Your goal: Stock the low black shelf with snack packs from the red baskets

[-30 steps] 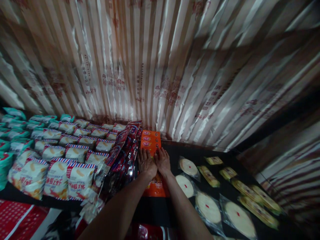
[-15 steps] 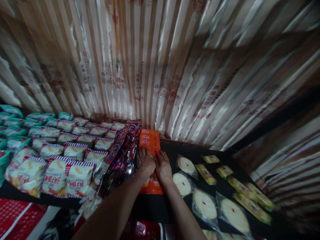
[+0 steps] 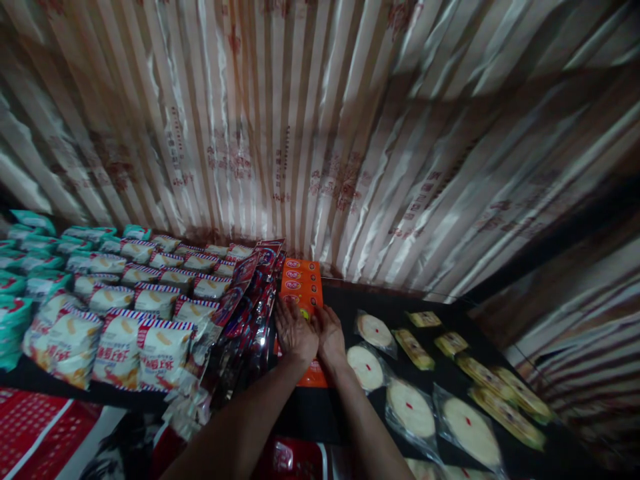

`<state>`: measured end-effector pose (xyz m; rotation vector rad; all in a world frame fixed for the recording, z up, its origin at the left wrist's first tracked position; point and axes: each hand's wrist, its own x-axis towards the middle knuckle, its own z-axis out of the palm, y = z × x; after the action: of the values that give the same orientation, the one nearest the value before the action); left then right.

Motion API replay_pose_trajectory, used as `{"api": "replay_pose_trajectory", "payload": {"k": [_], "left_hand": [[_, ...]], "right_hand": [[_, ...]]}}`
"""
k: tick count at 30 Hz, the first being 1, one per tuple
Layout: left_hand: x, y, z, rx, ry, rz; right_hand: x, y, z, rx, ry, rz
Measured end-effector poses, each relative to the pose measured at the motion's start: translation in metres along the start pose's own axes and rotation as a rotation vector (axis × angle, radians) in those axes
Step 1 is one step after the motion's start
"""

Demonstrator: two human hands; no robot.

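A column of overlapping orange snack packets (image 3: 301,275) lies on the black table, its far end near the curtain. My left hand (image 3: 297,333) rests palm down over the packets, its fingers stretched out along their left side. Close beside it, my right hand (image 3: 329,335) lies along their right edge with its fingers extended. The two hands touch or nearly touch, and they cover the middle of the packets. Against the left side of the orange packets leans a row of dark red shiny packets (image 3: 245,293).
Rows of white snack bags (image 3: 117,350) and green bags (image 3: 47,287) fill the left. On the right lie round white cakes (image 3: 376,332) in clear wrap and yellow packets (image 3: 414,349). A striped curtain (image 3: 300,133) hangs behind. Below is a red bag (image 3: 45,433).
Both hands stay on the orange packets; my left hand has shifted slightly nearer and to the right. The view has turned a little, so the bags appear further right.
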<state>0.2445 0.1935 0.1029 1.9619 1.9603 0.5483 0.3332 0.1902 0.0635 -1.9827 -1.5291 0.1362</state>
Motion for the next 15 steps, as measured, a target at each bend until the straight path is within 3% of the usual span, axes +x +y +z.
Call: {"api": "replay_pose_trajectory", "payload": {"k": [15], "left_hand": [[0.009, -0.005, 0.004, -0.030, -0.013, -0.003]], "right_hand": [[0.002, 0.013, 0.013, 0.027, 0.074, -0.055]]}}
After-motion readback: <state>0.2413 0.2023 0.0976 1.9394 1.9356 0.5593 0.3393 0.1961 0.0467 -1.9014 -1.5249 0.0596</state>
